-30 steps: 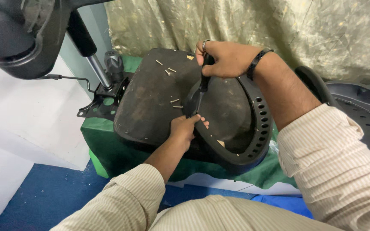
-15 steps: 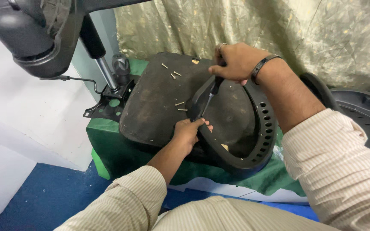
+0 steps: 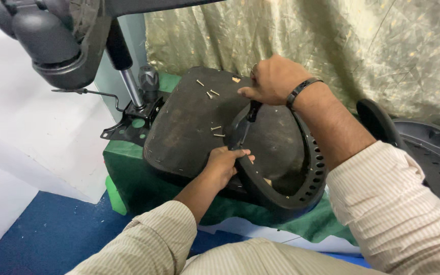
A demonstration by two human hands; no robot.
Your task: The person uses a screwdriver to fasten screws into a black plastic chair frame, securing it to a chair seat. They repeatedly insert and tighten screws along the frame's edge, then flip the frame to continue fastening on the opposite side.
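Both hands — left hand and right hand — fingers clenched on the black armrest over the seat pan

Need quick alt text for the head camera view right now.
Both hands grip a curved black plastic frame lying on an upturned dark seat pad: left hand at its near end, right hand at its far end. Loose screws lie on the pad.

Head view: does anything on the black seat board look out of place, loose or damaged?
Yes. Several loose screws lie scattered on the dark seat board, not fixed into anything. At its far edge a small pale chipped spot shows. The left hand and right hand grip a curved black plastic frame.
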